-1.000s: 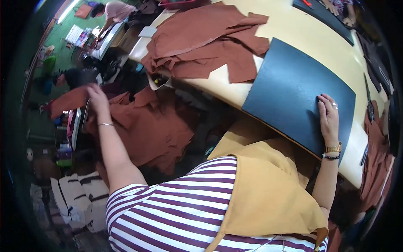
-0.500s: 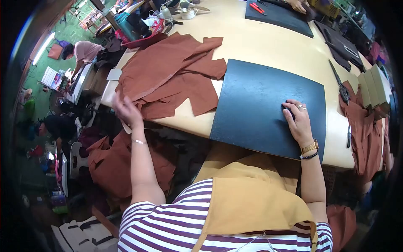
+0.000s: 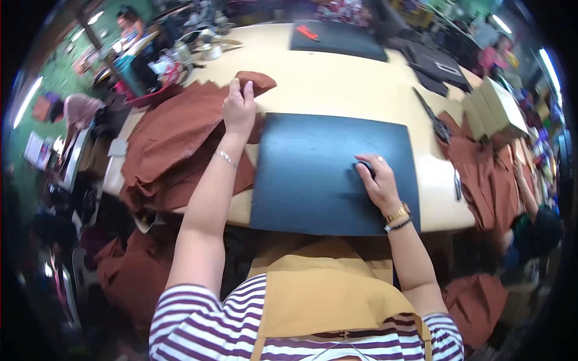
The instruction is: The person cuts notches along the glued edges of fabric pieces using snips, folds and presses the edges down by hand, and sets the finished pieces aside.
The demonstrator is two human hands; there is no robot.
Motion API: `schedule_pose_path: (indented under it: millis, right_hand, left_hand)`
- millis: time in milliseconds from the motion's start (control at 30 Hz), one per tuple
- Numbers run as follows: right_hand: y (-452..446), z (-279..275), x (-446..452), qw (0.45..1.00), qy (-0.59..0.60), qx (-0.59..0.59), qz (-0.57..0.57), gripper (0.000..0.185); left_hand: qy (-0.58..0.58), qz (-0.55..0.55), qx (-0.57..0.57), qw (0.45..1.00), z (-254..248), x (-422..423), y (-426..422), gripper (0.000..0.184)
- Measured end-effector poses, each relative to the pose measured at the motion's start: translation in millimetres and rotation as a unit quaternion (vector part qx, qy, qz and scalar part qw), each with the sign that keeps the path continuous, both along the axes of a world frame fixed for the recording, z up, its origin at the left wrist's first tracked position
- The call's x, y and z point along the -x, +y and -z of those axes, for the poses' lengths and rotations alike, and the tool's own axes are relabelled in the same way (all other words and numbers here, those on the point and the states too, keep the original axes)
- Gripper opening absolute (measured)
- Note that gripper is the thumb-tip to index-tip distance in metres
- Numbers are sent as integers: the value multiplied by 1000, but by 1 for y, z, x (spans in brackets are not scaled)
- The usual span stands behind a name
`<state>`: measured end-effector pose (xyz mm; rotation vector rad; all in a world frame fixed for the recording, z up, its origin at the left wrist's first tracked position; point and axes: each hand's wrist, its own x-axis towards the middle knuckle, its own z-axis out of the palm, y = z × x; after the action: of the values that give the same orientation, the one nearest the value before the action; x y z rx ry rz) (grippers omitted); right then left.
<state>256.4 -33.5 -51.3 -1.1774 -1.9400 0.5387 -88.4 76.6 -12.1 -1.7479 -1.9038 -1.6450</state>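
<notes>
My left hand [image 3: 239,111] is raised over the pile at the left of the table, fingers closed on the edge of a rust-brown leather piece [image 3: 256,81]. Under and beside that arm spreads more of the rust-brown leather [image 3: 174,135], creased and overlapping. A black cutting mat [image 3: 313,141] lies before me at the table's front edge. Over its right half is my right hand [image 3: 379,185], thumb and fingers curled round a small dark object [image 3: 365,166] too hidden to name.
Scissors [image 3: 433,114] and more brown leather [image 3: 475,174] lie at the right, beside a cream box [image 3: 494,108]. A red-handled tool [image 3: 307,32] rests on a far black mat [image 3: 343,45]. A red tray [image 3: 153,96] stands back left. Other people are around the table.
My left hand has moved from the leather's near left edge up and right, and now grips a piece. My right hand stays over the mat. The view has turned right.
</notes>
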Motion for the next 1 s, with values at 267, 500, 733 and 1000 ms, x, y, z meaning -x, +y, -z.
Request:
schedule_pose_path:
  millis: [267, 500, 733, 1000]
  right_hand:
    - [10, 11, -52, 924, 352, 120, 85, 64]
    - [1, 49, -239, 870, 235, 95, 423, 47]
    - [-39, 35, -252, 828, -331, -14, 452, 38]
    - [-34, 52, -278, 817, -381, 18, 433, 31]
  left_hand:
    - [362, 420, 169, 815, 19, -151, -106, 67]
    - [354, 279, 281, 847, 40, -108, -78, 72]
    - [321, 232, 81, 915, 13, -92, -81, 66]
    - [259, 42, 312, 913, 40, -31, -69, 64]
